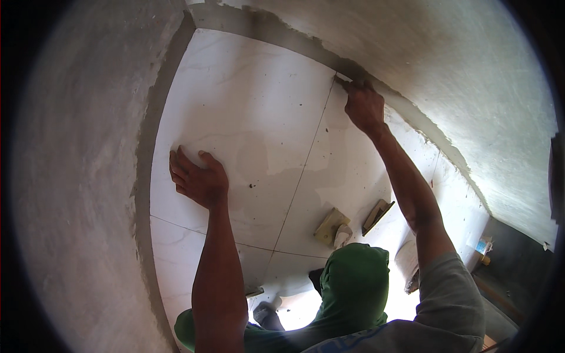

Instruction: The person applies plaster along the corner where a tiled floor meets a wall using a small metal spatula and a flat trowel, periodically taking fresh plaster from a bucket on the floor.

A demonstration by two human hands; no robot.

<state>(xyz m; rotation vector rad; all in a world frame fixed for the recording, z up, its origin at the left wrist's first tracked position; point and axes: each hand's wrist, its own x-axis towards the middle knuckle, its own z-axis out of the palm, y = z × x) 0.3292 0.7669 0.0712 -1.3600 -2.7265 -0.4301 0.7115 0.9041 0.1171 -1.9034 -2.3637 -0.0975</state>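
White tile: a large glossy tile (247, 106) fills the upper centre of the frame, set into the corner between two grey walls; both hands are at work over this tiled floor.
Left hand: the left hand (203, 179) lies palm down on that tile, left of centre, fingers loosely fanned and thumb apart, gripping nothing; the straight arm behind it suggests it props the leaning body.
Right hand: the right hand (365, 109) reaches to the upper edge of the tiling, fingers curled and pointing down-left; a thin dark tip shows there, but I cannot tell whether it is a finger or a pinched tool.
Joint: the thin dark line (304, 165) between two tiles runs up to the right hand's fingers, which probably explains the long reach.
Wall foot: a rough darker band (144, 135) edges the left wall (88, 147), and a similar one borders the upper-right wall (459, 76).
Set aside: a yellowish block (328, 226) and a dark-edged piece (376, 216) lie right of centre, apart from both hands, perhaps kept within reach.
Crumbs: small dark bits (252, 186) dot the surface.
Green cloth: a rounded green shape (356, 282), likely a bent knee, covers the lower centre.
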